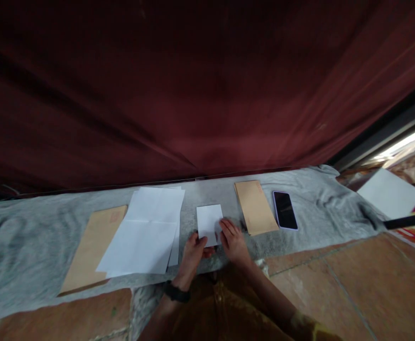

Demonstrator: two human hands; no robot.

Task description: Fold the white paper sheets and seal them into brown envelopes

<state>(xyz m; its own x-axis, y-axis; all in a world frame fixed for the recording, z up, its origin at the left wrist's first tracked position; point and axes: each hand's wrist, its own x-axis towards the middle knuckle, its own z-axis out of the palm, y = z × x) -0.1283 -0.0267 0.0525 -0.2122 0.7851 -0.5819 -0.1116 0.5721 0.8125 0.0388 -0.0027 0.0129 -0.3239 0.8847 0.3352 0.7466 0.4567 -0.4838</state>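
A small folded sheet of white paper (209,221) lies in front of me on the grey cloth. My left hand (193,250) grips its lower left corner, thumb on top and fingers underneath. At the lower right edge, the fingers of my right hand (233,239) are closed together against the paper. To the left is a stack of larger white sheets (146,227) with crease lines, partly covering a big brown envelope (90,251). Several smaller brown envelopes (257,208) are stacked to the right of my right hand.
A phone (284,210) with a pale purple case lies beyond the smaller envelopes. Grey cloth (321,208) covers the long narrow surface. Behind it hangs a dark red curtain (207,104). Tiled floor (321,279) shows along the near edge, and a white panel (390,192) stands far right.
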